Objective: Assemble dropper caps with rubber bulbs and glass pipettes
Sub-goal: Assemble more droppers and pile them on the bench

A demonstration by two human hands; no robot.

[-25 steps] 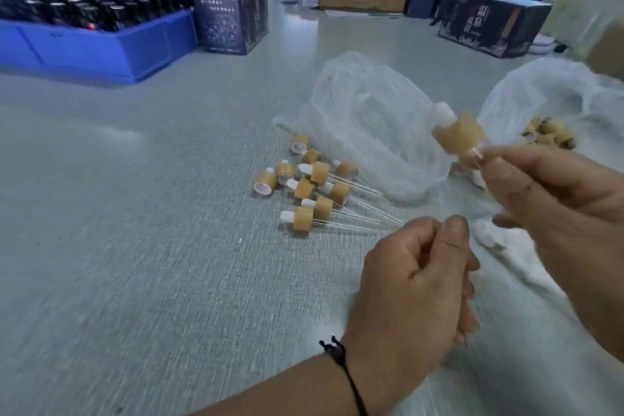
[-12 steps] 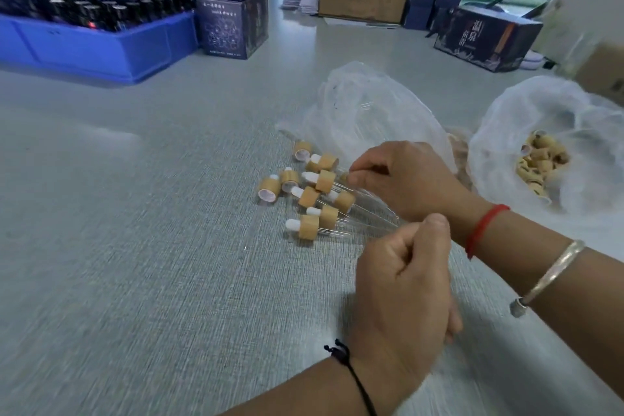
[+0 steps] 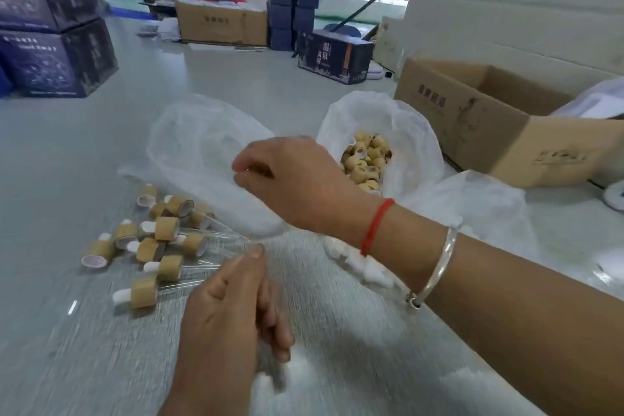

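Finished droppers, bamboo-look tan caps with white rubber bulbs and clear glass pipettes (image 3: 158,246), sit in a loose pile at about 9 o'clock on the pale grey bench (image 3: 67,152), probably so done pieces stay apart from raw stock. The supply is kept within reach: a white plastic bag of loose tan caps (image 3: 366,160) at 1 o'clock, small white rubber bulbs (image 3: 354,263) spilled at 3 o'clock under the forearm.

Right hand (image 3: 297,182) hangs above the pile and a second clear plastic bag (image 3: 199,152), fingers loosely curled; can't tell if its grip has anything in it. Left hand (image 3: 223,324) is at 6 o'clock, fingers curled in, grip narrow, maybe around spare pipettes, but too blurry to say.
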